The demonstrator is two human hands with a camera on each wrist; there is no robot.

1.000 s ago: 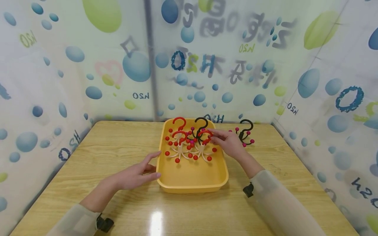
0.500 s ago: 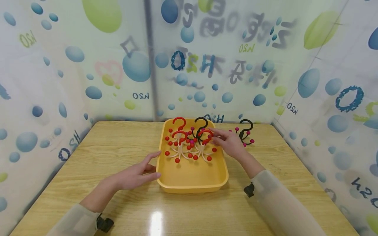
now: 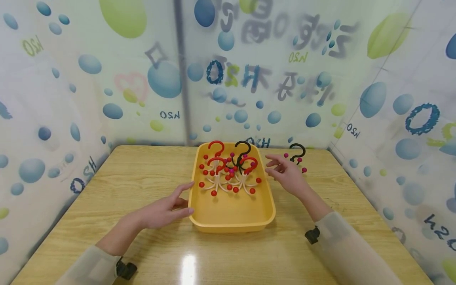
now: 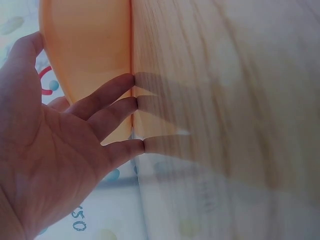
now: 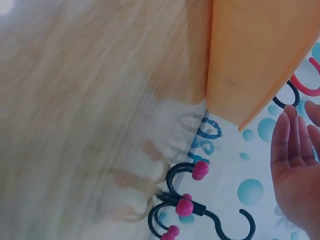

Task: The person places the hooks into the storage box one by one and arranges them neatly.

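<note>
A yellow plastic tray [image 3: 231, 215] holds several multi-arm hook hangers. Three have red hooks and white arms tipped with red balls, such as the front right hanger [image 3: 244, 180]; another hanger [image 3: 243, 148] is black with magenta balls. My left hand [image 3: 165, 210] touches the tray's left side, its extended fingers [image 4: 112, 117] against the outer wall. Off the tray's right rim, my right hand [image 3: 287, 176] has loosely bent fingers and holds nothing. Behind it on the table stands another black hanger [image 3: 298, 150] with magenta balls [image 5: 200, 170], partly hidden by that hand.
The tray stands on a wooden table [image 3: 149, 166]. A patterned curtain [image 3: 142, 79] with bubbles and lettering closes off the back and both sides. Both forearms wear dark wrist-worn devices, such as the left one [image 3: 126, 270].
My right hand has let go of the front right hanger's red hook and moved right, out past the tray's rim toward the black hanger outside. The left hand stays put.
</note>
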